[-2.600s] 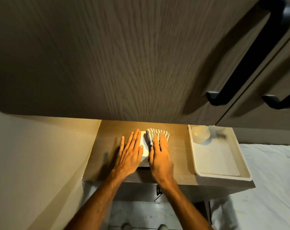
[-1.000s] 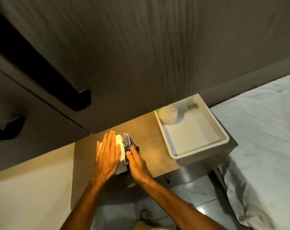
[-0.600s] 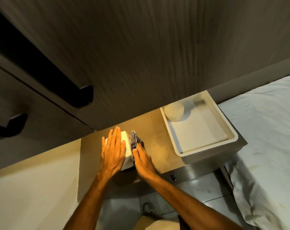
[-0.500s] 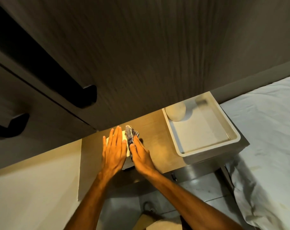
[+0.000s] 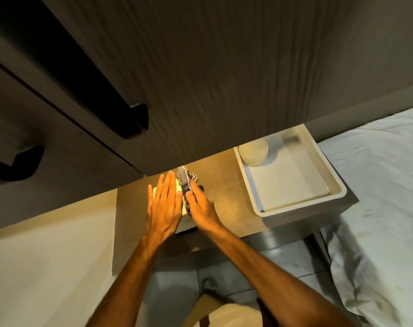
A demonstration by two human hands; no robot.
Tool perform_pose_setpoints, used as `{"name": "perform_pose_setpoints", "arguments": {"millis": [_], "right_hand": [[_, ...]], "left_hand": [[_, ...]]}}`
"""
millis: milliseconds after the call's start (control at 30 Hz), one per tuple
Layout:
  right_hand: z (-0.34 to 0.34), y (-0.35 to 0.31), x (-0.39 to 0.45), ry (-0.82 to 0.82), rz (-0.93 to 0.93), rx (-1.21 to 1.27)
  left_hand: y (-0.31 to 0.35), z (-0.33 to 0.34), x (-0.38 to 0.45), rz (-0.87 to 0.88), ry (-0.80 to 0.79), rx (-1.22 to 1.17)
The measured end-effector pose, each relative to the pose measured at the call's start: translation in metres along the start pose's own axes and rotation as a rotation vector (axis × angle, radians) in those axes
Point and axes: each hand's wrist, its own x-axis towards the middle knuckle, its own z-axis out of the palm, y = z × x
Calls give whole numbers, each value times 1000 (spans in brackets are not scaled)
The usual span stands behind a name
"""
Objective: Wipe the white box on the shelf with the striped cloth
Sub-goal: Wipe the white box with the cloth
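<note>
The white box [image 5: 180, 188] lies on the wooden shelf [image 5: 224, 185], mostly covered by my hands. My left hand [image 5: 164, 204] rests flat on its top with fingers straight and together. My right hand [image 5: 199, 206] presses the striped cloth [image 5: 185, 179] against the box's right side. The cloth is bunched and sticks out past my fingertips toward the cabinet. Only a thin strip of the box shows between my hands, plus its near end below my left palm.
A white tray [image 5: 337, 194] with a pale round object [image 5: 254, 153] stands on the shelf's right part. A dark wood cabinet door [image 5: 200, 79] with black handles [image 5: 132, 121] overhangs the shelf. A white bed sheet [image 5: 377, 197] lies to the right, tiled floor below.
The view has swung since 2.6 s ago. My right hand has slid the cloth farther along the box's right side, toward the cabinet. My left hand stays flat on the box.
</note>
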Motion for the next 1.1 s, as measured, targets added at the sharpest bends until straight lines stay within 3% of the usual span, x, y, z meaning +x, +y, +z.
{"name": "perform_pose_setpoints", "arguments": {"millis": [100, 233, 333, 500, 767, 933, 1100], "right_hand": [[-8, -12, 32, 2, 76, 36], [-2, 16, 1, 74, 217, -2], [8, 22, -23, 57, 214, 32], [-1, -9, 22, 9, 143, 28], [2, 23, -33, 36, 286, 67], [3, -12, 10, 29, 172, 47], [-3, 5, 17, 45, 300, -23]], "left_hand": [[0, 0, 0, -15, -6, -28], [0, 0, 1, -21, -7, -22], [0, 1, 0, -25, -5, -12], [4, -2, 1, -26, -15, -20], [0, 3, 1, -11, -3, 14], [0, 2, 1, -16, -12, 17], [3, -1, 1, -16, -2, -7]]}}
